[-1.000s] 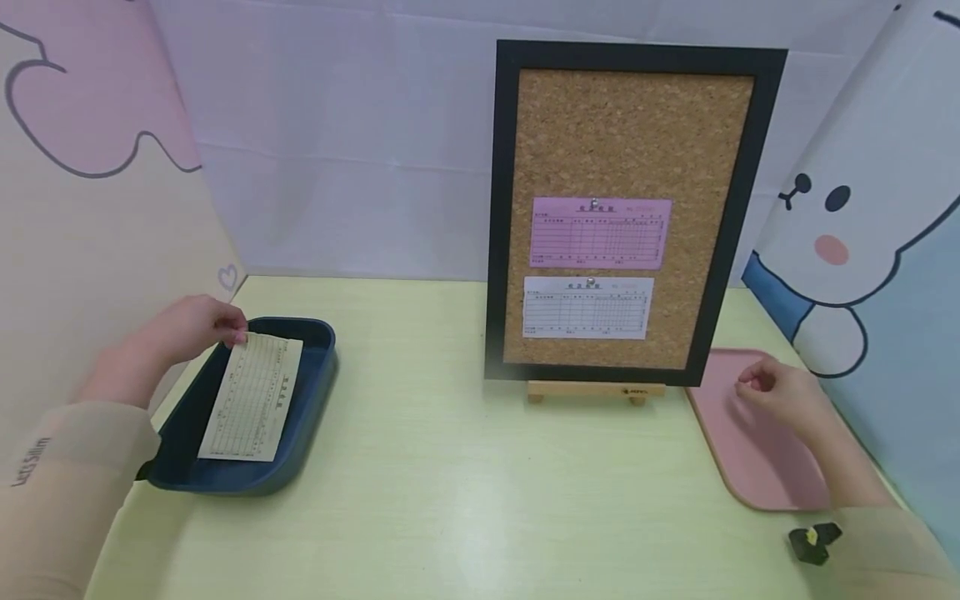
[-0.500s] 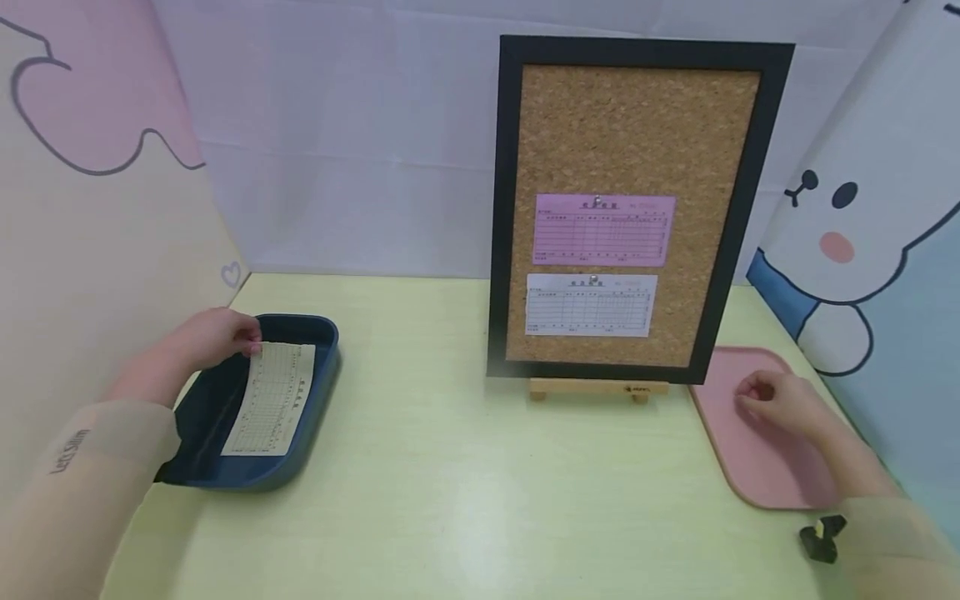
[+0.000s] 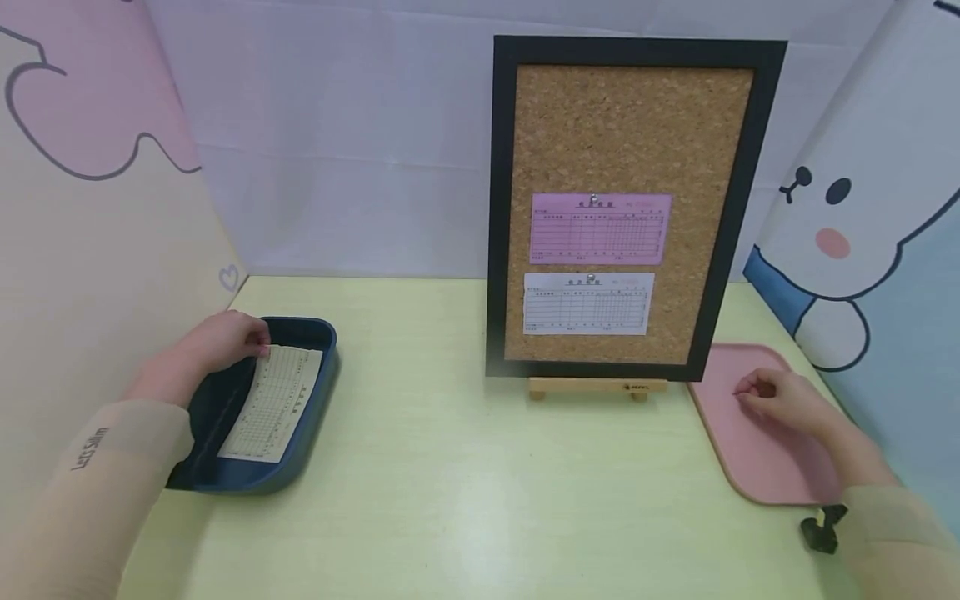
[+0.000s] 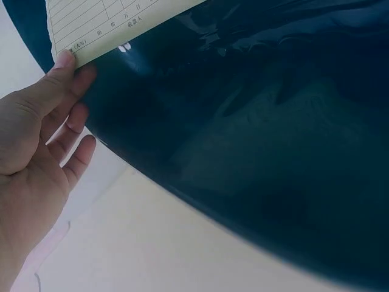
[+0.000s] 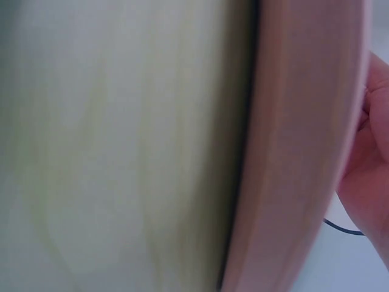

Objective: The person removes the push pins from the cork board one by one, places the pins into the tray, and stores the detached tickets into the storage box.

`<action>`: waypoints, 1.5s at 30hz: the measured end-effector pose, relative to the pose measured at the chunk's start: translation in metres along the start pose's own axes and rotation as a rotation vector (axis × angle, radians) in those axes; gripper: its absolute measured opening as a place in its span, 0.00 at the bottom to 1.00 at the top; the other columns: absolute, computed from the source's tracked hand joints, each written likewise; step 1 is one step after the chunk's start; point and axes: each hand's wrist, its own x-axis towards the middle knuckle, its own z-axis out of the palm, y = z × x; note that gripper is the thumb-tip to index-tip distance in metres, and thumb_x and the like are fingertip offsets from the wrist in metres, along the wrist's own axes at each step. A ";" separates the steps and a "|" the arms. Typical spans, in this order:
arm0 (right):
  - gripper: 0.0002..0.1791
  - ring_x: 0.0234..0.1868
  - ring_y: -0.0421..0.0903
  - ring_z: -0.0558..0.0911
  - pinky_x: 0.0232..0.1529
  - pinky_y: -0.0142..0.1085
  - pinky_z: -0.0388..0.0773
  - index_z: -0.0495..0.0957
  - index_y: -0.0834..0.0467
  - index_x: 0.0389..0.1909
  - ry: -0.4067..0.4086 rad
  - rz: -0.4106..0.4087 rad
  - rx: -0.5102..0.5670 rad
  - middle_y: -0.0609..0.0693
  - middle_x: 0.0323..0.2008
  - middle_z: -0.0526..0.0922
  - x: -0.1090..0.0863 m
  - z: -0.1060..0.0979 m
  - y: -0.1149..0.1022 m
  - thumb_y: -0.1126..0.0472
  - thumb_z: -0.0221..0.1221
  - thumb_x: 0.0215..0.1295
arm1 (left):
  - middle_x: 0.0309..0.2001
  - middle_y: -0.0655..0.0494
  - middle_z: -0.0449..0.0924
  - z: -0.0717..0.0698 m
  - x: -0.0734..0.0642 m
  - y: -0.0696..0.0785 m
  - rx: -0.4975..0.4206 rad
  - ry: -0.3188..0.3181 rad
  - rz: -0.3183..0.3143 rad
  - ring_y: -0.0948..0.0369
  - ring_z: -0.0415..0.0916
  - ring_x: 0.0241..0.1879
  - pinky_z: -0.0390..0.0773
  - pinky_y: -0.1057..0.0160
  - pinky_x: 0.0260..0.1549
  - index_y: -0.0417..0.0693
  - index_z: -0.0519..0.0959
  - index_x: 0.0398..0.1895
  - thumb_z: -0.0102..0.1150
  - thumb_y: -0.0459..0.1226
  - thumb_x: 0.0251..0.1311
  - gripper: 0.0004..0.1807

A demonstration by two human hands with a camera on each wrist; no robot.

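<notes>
My left hand (image 3: pixel 251 342) pinches the top corner of a cream printed form (image 3: pixel 276 404) that lies slanted in a dark blue tray (image 3: pixel 324 367) at the table's left. In the left wrist view the thumb presses the form (image 4: pixel 109 24) at its corner, above the glossy tray wall (image 4: pixel 243 121), and the left hand (image 4: pixel 64 91) keeps its other fingers beneath the sheet. My right hand (image 3: pixel 753 390) hovers over a pink tray (image 3: pixel 757 471) at the right, fingers curled with tips together; nothing shows between them. The right wrist view shows only the pink tray (image 5: pixel 304 121) and the right hand (image 5: pixel 371 176).
A black-framed cork board (image 3: pixel 633 125) stands on a wooden easel (image 3: pixel 596 387) at the back centre, with a pink form (image 3: pixel 600 229) and a white form (image 3: pixel 588 304) pinned on it. A small black object (image 3: pixel 821 529) lies by my right sleeve. Printed panels wall in both sides.
My left hand has drawn the cream form's top corner a little to the right within the blue tray. The right hand has stayed over the pink tray.
</notes>
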 end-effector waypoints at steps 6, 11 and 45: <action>0.11 0.30 0.39 0.69 0.28 0.29 0.67 0.78 0.62 0.37 -0.022 0.020 0.004 0.48 0.29 0.75 0.000 -0.002 -0.002 0.58 0.62 0.60 | 0.27 0.55 0.80 0.000 -0.003 -0.002 -0.007 -0.016 -0.024 0.58 0.71 0.26 0.74 0.53 0.31 0.42 0.81 0.28 0.63 0.29 0.53 0.01; 0.13 0.29 0.39 0.70 0.27 0.29 0.69 0.78 0.61 0.39 -0.031 0.041 0.015 0.48 0.29 0.76 -0.002 -0.005 -0.004 0.55 0.62 0.60 | 0.31 0.48 0.82 -0.002 -0.005 0.002 -0.047 -0.001 -0.045 0.57 0.75 0.28 0.77 0.50 0.35 0.35 0.80 0.36 0.64 0.29 0.53 0.07; 0.21 0.31 0.37 0.62 0.24 0.28 0.62 0.74 0.62 0.47 0.319 0.006 -0.024 0.59 0.39 0.75 -0.013 -0.065 -0.071 0.53 0.63 0.60 | 0.50 0.34 0.76 -0.043 -0.016 0.087 -0.039 0.351 -0.133 0.38 0.68 0.51 0.63 0.36 0.44 0.37 0.76 0.50 0.59 0.39 0.60 0.18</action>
